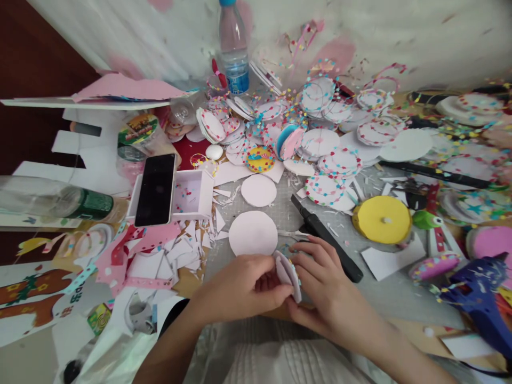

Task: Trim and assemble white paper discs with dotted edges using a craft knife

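At the lower centre of the frame, the left hand (246, 285) pinches a small white layered disc with colourful beaded trim (287, 276) between thumb and fingers; the right hand (322, 277) curves half-bent fingers round its trimmed side, though whether they grip is hard to tell. A flat white paper circle (253, 233) lies just above.

The black tool (334, 242) lies between the right hand (322, 277) and open grey mat (394, 296) farther right.

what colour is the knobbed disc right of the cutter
The disc is yellow, clearest in the head view.
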`<state>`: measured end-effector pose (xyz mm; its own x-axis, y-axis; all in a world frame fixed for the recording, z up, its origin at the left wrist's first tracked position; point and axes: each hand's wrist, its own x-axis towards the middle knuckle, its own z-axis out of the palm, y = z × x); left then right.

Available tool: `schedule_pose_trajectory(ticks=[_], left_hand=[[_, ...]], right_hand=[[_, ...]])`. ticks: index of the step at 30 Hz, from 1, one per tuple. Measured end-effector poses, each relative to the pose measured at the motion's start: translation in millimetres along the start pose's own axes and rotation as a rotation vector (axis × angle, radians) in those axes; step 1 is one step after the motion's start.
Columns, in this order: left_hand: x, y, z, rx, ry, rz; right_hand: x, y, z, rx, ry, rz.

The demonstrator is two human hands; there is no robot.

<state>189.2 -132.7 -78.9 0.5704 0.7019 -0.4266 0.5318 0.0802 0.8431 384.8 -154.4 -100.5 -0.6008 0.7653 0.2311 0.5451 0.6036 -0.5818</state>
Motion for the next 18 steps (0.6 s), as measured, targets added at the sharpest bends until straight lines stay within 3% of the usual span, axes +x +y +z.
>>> schedule_pose_trajectory(ticks=[6, 18], left_hand=[[5.3, -0.9, 12.4, -0.092, 0.064, -0.1], [3.0, 3.6, 17.8, 0.0, 0.172, -0.067]], right_hand=[[4.2, -3.5, 0.7, -0.118, -0.033, 0.003], [5.5, -0.9, -2.6, -0.1, -0.074, -0.013]])
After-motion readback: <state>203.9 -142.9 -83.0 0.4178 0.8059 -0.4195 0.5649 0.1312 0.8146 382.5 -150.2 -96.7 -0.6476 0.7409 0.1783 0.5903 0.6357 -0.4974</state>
